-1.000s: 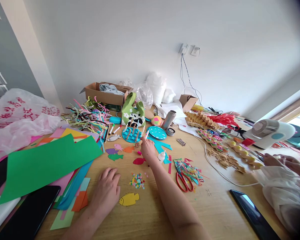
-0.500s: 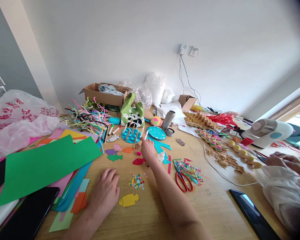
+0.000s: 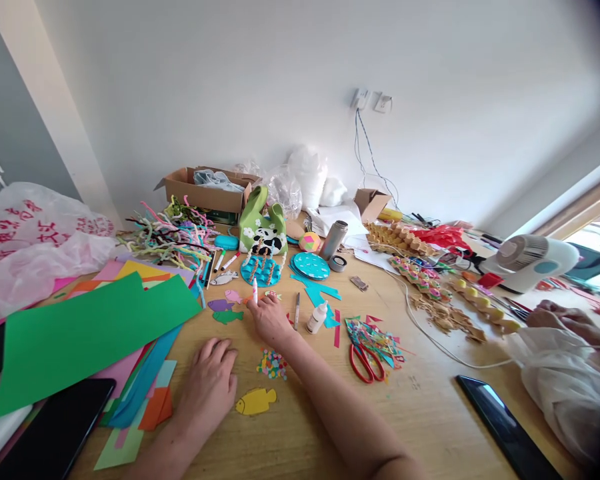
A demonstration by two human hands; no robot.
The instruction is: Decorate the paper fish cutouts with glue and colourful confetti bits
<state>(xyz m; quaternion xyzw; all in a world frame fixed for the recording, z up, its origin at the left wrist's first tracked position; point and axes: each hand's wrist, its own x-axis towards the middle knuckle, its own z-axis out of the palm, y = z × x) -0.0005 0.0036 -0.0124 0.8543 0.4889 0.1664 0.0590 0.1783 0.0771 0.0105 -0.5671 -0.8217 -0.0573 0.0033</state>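
My right hand (image 3: 270,320) is closed around a white marker (image 3: 255,291), which stands nearly upright above the fingers. It is over the small paper fish, beside the purple fish (image 3: 221,305), the green fish (image 3: 228,317) and the pink fish (image 3: 233,295); it hides other cutouts. My left hand (image 3: 214,373) rests palm down with its fingers loosely spread, holding nothing. Close to it are a yellow paper fish (image 3: 257,401) and a heap of coloured paper dots (image 3: 272,364). To the right of my right hand lie a pen (image 3: 297,311) and a white glue bottle (image 3: 317,318).
Red-handled scissors (image 3: 367,363) lie by paper scraps (image 3: 375,337). Coloured sheets (image 3: 100,333) and a black tablet (image 3: 55,433) cover the left side. A phone (image 3: 503,427), a white cable (image 3: 430,337) and another person's hands (image 3: 560,320) are at right. A steel flask (image 3: 334,240) stands behind.
My right hand has moved left and slightly toward me with the marker, uncovering the pen and glue bottle. My left hand stays in place.
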